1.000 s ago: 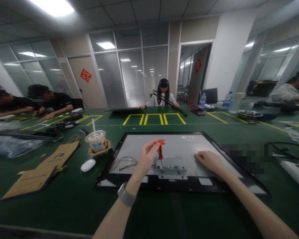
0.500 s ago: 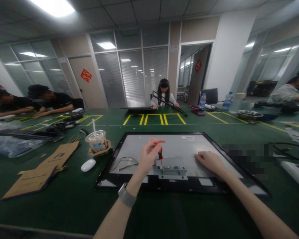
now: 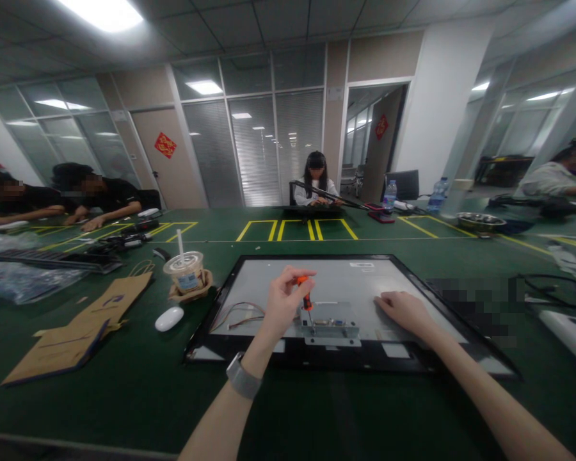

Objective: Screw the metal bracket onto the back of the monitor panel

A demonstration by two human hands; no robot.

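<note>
A monitor panel lies back-up on the green table in front of me, black-framed with a grey metal back. A small metal bracket sits on its near middle, thin coloured wires running off to the left. My left hand is closed round a small orange-handled screwdriver, held upright with its tip on the bracket's left end. A watch is on that wrist. My right hand rests flat on the panel to the right of the bracket, fingers stretched out, holding nothing.
Left of the panel are a white mouse, a lidded drink cup with a straw and flattened brown paper bags. Black cables lie at right. Other people sit along the table's left, far and right sides; the far one handles a dark panel.
My left hand has turned a little on the screwdriver, which stays on the bracket. The person across the table has lowered a dark panel flat. My right hand has not moved.
</note>
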